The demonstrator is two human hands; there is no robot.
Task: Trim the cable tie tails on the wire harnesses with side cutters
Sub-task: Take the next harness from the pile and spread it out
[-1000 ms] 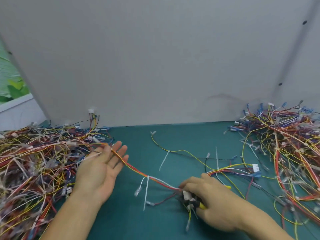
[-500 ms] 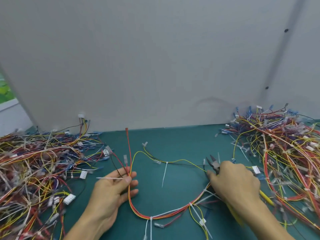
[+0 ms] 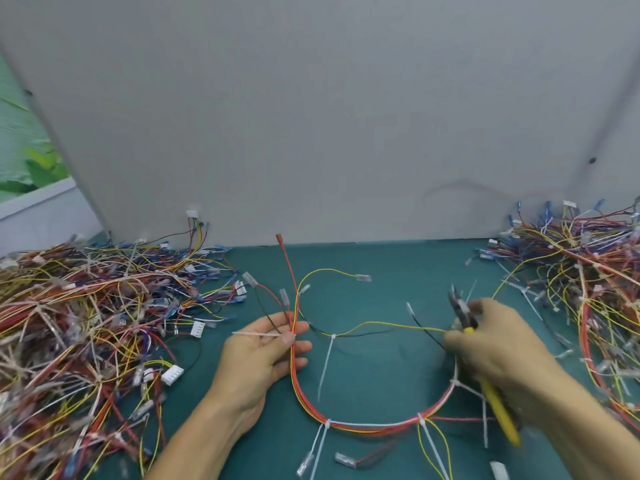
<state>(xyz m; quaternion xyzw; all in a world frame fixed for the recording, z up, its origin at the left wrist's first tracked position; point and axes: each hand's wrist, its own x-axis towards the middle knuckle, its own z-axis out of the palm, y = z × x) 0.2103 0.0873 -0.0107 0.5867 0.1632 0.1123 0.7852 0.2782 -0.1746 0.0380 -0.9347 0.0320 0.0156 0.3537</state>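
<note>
A red, orange and yellow wire harness [image 3: 367, 424] lies in a U-shaped loop on the green mat. My left hand [image 3: 263, 355] pinches its left leg where a white cable tie tail [image 3: 256, 335] sticks out to the left. My right hand [image 3: 498, 351] grips yellow-handled side cutters [image 3: 465, 318], jaws pointing up and away, near the loop's right end. More white tie tails [image 3: 325, 365] hang from the harness along the bottom of the loop.
A big tangled heap of harnesses [image 3: 86, 323] covers the left of the mat, another heap [image 3: 588, 289] the right. A grey wall panel [image 3: 311, 116] closes the back. Loose connectors [image 3: 344, 459] lie near the front edge.
The harness loop has been spread wider on the mat. My left hand stays pinched on the tie at the left leg; my right hand with the cutters has shifted slightly right.
</note>
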